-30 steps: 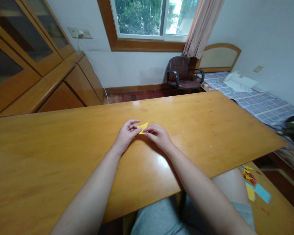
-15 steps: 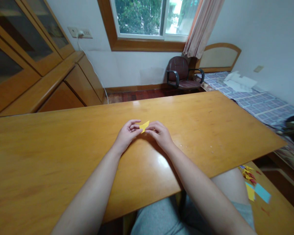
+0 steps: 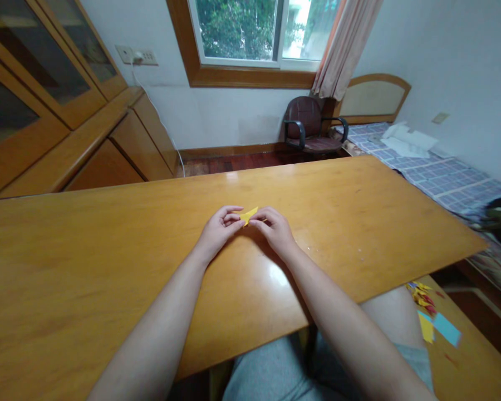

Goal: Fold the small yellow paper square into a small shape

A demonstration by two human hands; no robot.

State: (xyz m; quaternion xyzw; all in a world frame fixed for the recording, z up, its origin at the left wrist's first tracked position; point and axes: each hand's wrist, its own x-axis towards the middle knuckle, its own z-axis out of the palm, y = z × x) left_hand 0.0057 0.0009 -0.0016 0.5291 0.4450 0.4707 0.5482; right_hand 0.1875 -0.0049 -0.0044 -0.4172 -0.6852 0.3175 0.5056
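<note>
A small piece of folded yellow paper [image 3: 247,215] is pinched between my two hands, just above the middle of the wooden table [image 3: 108,267]. My left hand [image 3: 221,227] grips its left side between thumb and fingers. On the other side, my right hand [image 3: 273,225] pinches the paper with thumb and index finger. One pointed yellow corner sticks up between the hands. The fingers cover much of the paper, so its full folded shape is hidden.
Right of my leg, a lower wooden surface [image 3: 476,367] bears a pile of small folded yellow and red papers [image 3: 422,295], a yellow sheet [image 3: 426,328] and a light blue sheet [image 3: 447,329]. Tiny white scraps [image 3: 360,250] dot the table. Beyond it stands a chair [image 3: 304,120].
Both hands and the yellow paper have shifted very slightly to the right. Less of the paper's face shows between the fingers now. Both hands keep their hold.
</note>
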